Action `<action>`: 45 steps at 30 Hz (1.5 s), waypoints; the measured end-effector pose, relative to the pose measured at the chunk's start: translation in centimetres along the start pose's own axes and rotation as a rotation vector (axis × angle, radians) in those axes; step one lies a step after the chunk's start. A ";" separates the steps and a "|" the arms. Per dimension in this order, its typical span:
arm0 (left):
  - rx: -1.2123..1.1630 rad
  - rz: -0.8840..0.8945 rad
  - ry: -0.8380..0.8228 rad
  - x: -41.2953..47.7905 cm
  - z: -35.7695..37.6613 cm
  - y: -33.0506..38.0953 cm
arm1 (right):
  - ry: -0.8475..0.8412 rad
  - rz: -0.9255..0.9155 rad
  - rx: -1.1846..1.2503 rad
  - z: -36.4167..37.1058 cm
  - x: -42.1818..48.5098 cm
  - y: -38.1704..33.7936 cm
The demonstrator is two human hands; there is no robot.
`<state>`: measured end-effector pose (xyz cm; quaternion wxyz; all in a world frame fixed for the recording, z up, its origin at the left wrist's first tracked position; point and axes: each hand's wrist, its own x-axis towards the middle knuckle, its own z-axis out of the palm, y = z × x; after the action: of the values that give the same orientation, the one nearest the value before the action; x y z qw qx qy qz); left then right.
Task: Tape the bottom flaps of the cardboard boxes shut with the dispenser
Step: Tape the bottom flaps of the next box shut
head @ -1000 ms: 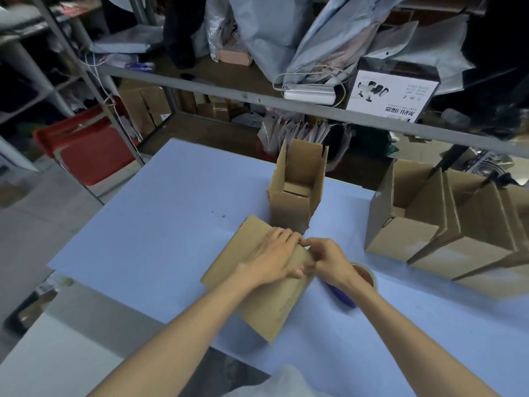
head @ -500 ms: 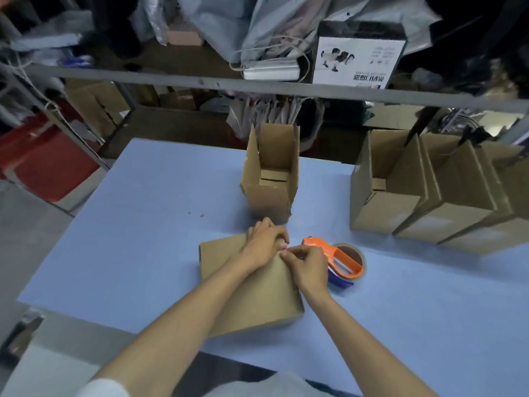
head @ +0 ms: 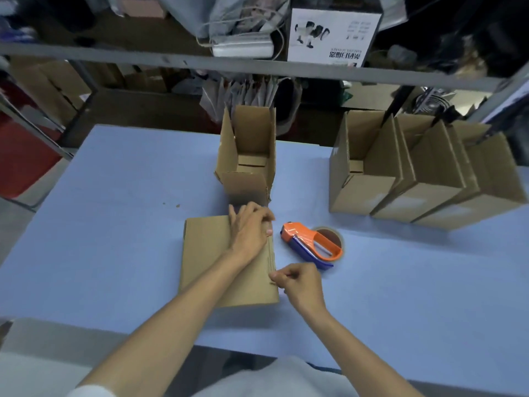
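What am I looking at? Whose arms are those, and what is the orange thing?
There is no machine here. This is a person's view, taken by a camera worn on their head that looks forward and down, so you see their own two arms reaching out.

They are working at a blue table. In front of them lies a flattened cardboard box. The left hand holds its far right corner, and the right hand pinches its right edge nearer the person.

The orange thing is a tape dispenser, a tool that sticks tape onto boxes. It lies on the table just right of the flat box, with no hand on it.

Behind the hands stands an open cardboard box, and on the right is a row of open boxes. Cluttered metal shelves stand at the back.
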<state>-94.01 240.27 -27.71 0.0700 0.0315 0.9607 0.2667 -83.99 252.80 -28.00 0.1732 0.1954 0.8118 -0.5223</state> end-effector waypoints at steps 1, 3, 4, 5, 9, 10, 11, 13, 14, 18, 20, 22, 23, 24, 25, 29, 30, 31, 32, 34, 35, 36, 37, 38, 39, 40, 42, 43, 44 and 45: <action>0.022 -0.028 0.050 -0.5 0.1 0.2 | -0.003 -0.022 0.024 -0.7 0.4 -0.1; 0.041 -0.123 0.083 -1.9 0.5 0.7 | 0.135 -0.114 -0.082 -2.5 1.4 0.2; 0.051 -0.182 0.053 -2.6 0.9 0.9 | 0.235 -0.163 -0.217 -3.4 2.0 0.6; 0.065 -0.226 0.008 -3.3 1.3 0.9 | 0.307 -0.201 -0.347 -4.2 2.7 1.1; 0.184 -0.187 -0.079 -4.8 2.7 -0.1 | 0.212 -0.211 -0.619 -4.8 5.3 2.4; 0.212 -0.173 -0.073 -4.7 3.0 -0.5 | 0.158 -0.189 -0.712 -4.4 6.2 2.8; 0.232 -0.152 -0.057 -4.5 3.2 -0.8 | 0.124 -0.181 -0.791 -4.0 7.0 3.0; 0.255 -0.102 -0.037 -4.1 3.4 -1.5 | 0.123 -0.176 -0.849 -3.5 8.1 3.1; 0.263 -0.080 -0.039 -4.0 3.4 -1.7 | 0.137 -0.174 -0.852 -3.3 8.4 3.2; 0.140 -0.060 -0.005 -5.0 2.8 -1.7 | 0.203 -0.247 -0.633 -4.2 6.5 4.1; -0.134 0.007 0.096 -5.6 1.5 -0.4 | 0.234 -0.360 -0.495 -5.5 4.4 3.7; -0.338 0.092 0.106 -6.3 -0.2 0.8 | 0.219 -0.536 -0.498 -6.9 2.4 2.8; -0.385 0.144 0.077 -6.7 -1.1 1.4 | 0.216 -0.618 -0.524 -7.6 1.5 2.3; -0.406 0.191 0.046 -7.1 -1.9 1.9 | 0.214 -0.684 -0.552 -8.2 0.7 1.8; -0.407 0.221 0.019 -7.6 -2.7 2.3 | 0.209 -0.734 -0.575 -8.8 0.0 1.4; -0.376 0.281 -0.007 -9.2 -4.4 3.3 | 0.148 -0.873 -0.619 -10.1 -1.6 0.9; -0.378 0.275 -0.011 -9.5 -4.5 3.2 | 0.128 -0.878 -0.626 -10.2 -1.8 1.0; -0.389 0.250 -0.018 -9.7 -4.7 3.2 | 0.110 -0.868 -0.630 -10.3 -1.9 1.0; -0.409 0.213 -0.026 -9.8 -4.8 3.1 | 0.090 -0.848 -0.631 -10.3 -1.9 1.1; -0.474 0.123 -0.031 -9.9 -4.7 2.9 | 0.023 -0.785 -0.625 -10.3 -1.8 1.3; -0.504 0.082 -0.025 -9.8 -4.6 2.8 | -0.026 -0.742 -0.608 -10.3 -1.7 1.2; -0.517 0.051 -0.012 -9.7 -4.5 2.9 | -0.076 -0.702 -0.580 -10.4 -1.5 1.1; -0.514 0.030 0.008 -9.6 -4.4 3.0 | -0.121 -0.681 -0.546 -10.4 -1.4 0.8; -0.506 0.009 0.031 -9.4 -4.3 3.0 | -0.163 -0.673 -0.515 -10.5 -1.3 0.6; -0.501 -0.017 0.051 -9.2 -4.3 3.0 | -0.201 -0.679 -0.489 -10.5 -1.3 0.4; -0.502 -0.048 0.063 -8.9 -4.3 2.9 | -0.227 -0.690 -0.473 -10.3 -1.3 0.3; -0.513 -0.099 0.043 -8.5 -4.3 2.6 | -0.223 -0.683 -0.479 -10.1 -1.5 0.1; -0.524 -0.116 0.012 -8.3 -4.2 2.5 | -0.195 -0.665 -0.517 -9.9 -1.4 0.1; -0.536 -0.133 -0.024 -8.3 -4.2 2.3 | -0.164 -0.649 -0.569 -9.8 -1.4 0.0; -0.545 -0.152 -0.054 -8.3 -4.1 2.2 | -0.135 -0.647 -0.605 -9.7 -1.3 -0.1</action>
<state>-86.40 239.30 -22.09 0.1213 -0.0535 0.8510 0.5082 -83.63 261.45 -23.50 0.1026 -0.1626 0.9343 -0.3003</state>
